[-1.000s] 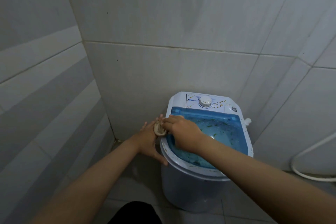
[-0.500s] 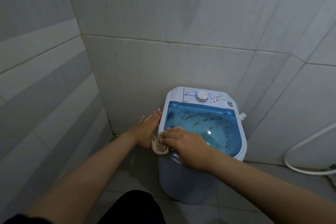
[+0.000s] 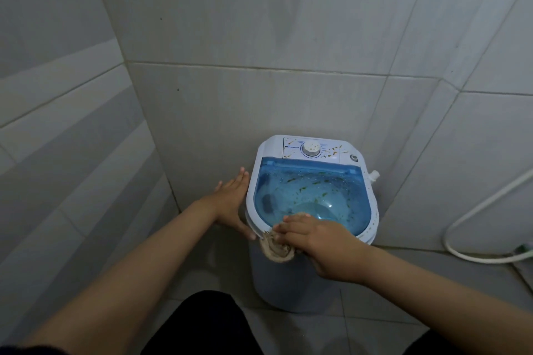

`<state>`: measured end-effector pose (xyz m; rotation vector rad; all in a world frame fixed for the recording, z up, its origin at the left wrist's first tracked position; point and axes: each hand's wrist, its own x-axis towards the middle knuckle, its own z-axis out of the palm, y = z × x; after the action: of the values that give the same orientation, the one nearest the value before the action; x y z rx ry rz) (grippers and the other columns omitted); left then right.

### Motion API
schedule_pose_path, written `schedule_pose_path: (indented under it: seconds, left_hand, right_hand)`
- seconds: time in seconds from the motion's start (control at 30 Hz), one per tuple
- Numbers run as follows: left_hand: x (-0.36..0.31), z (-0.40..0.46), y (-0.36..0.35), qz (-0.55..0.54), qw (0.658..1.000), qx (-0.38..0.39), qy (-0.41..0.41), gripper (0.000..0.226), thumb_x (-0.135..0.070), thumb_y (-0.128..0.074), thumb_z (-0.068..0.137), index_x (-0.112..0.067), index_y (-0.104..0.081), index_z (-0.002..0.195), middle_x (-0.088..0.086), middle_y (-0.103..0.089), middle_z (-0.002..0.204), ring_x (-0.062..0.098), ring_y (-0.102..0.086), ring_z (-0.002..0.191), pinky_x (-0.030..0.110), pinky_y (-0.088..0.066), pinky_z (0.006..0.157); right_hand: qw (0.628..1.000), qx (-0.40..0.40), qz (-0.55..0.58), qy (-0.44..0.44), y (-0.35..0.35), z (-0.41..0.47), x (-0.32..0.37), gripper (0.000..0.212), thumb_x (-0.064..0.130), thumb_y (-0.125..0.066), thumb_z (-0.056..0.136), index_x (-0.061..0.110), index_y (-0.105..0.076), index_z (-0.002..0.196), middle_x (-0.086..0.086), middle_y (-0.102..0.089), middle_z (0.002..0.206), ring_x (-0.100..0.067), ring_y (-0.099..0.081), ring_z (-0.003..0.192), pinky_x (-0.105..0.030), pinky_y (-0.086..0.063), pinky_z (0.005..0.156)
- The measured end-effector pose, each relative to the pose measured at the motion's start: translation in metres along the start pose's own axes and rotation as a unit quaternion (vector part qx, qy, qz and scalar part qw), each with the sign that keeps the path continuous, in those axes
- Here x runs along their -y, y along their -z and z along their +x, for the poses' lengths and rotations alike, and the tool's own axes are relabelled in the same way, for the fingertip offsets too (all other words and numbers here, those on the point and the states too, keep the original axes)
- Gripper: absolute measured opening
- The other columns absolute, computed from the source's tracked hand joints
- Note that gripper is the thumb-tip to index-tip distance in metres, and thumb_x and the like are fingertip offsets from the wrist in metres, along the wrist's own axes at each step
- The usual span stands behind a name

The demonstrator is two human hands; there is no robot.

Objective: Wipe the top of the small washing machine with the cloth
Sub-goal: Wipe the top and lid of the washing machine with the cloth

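The small washing machine stands on the floor against the tiled wall. It has a white top with a dial and a clear blue lid speckled with yellow and green bits. My right hand presses a crumpled beige cloth onto the near left rim of the lid. My left hand lies flat, fingers spread, against the machine's left side.
Grey tiled walls close in at the left and behind the machine. A white hose loops along the floor and wall at the right. My dark-clothed legs show at the bottom edge.
My right hand has dragged the cloth from the left rim round to the near front rim. My left hand stayed flat on the left side. The camera tilted down a little.
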<state>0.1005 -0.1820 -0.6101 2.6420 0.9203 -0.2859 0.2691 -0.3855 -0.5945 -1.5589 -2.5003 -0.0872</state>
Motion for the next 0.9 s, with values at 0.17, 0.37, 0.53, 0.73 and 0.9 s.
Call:
schedule_pose_path:
  seconds: [0.17, 0.37, 0.53, 0.73, 0.9]
  left_hand:
    - [-0.015, -0.008, 0.002, -0.017, 1.0, -0.015, -0.013, 0.157, -0.08, -0.069, 0.039, -0.015, 0.027, 0.144, 0.009, 0.032, 0.152, 0.02, 0.025, 0.142, 0.049, 0.008, 0.116]
    - [-0.045, -0.013, -0.005, -0.022, 1.0, -0.01, 0.01, 0.16, -0.097, -0.044, 0.03, -0.01, 0.028, 0.142, 0.009, 0.037, 0.15, 0.024, 0.028, 0.141, 0.048, 0.011, 0.115]
    - [-0.047, -0.012, -0.01, -0.026, 0.999, -0.022, 0.026, 0.157, -0.096, -0.047, 0.034, -0.012, 0.027, 0.143, 0.006, 0.037, 0.151, 0.022, 0.028, 0.141, 0.049, 0.011, 0.115]
    - [-0.046, -0.012, -0.015, -0.043, 0.998, -0.044, 0.012, 0.153, -0.094, -0.05, 0.04, -0.012, 0.028, 0.143, 0.004, 0.038, 0.15, 0.02, 0.031, 0.139, 0.047, 0.009, 0.115]
    - [-0.048, -0.011, -0.02, -0.059, 0.995, -0.073, 0.015, 0.153, -0.093, -0.052, 0.04, -0.012, 0.026, 0.144, 0.002, 0.035, 0.152, 0.019, 0.03, 0.139, 0.047, 0.008, 0.114]
  right_hand:
    - [1.0, -0.009, -0.01, 0.016, 0.004, -0.026, -0.01, 0.058, 0.0, -0.069, 0.062, 0.022, -0.061, 0.116, 0.006, -0.064, 0.127, -0.017, -0.059, 0.12, -0.034, -0.051, 0.099]
    - [1.0, -0.004, -0.024, 0.017, 0.014, -0.062, -0.02, 0.058, 0.001, -0.071, 0.062, 0.023, -0.064, 0.115, 0.009, -0.065, 0.126, -0.015, -0.059, 0.12, -0.028, -0.043, 0.104]
    - [0.999, -0.008, -0.028, -0.034, 0.026, -0.079, -0.025, 0.044, 0.008, -0.052, 0.075, 0.025, -0.063, 0.114, 0.009, -0.067, 0.122, -0.014, -0.064, 0.113, -0.027, -0.053, 0.094]
    - [0.959, -0.113, 0.113, -0.235, 0.05, -0.076, -0.05, 0.035, 0.004, -0.052, 0.082, 0.021, -0.062, 0.111, 0.003, -0.068, 0.112, -0.016, -0.065, 0.102, -0.034, -0.054, 0.084]
    - [0.907, -0.176, 0.06, -0.377, 0.057, -0.047, -0.109, 0.034, 0.002, -0.054, 0.082, 0.013, -0.062, 0.113, -0.011, -0.068, 0.111, -0.032, -0.064, 0.1, -0.038, -0.052, 0.08]
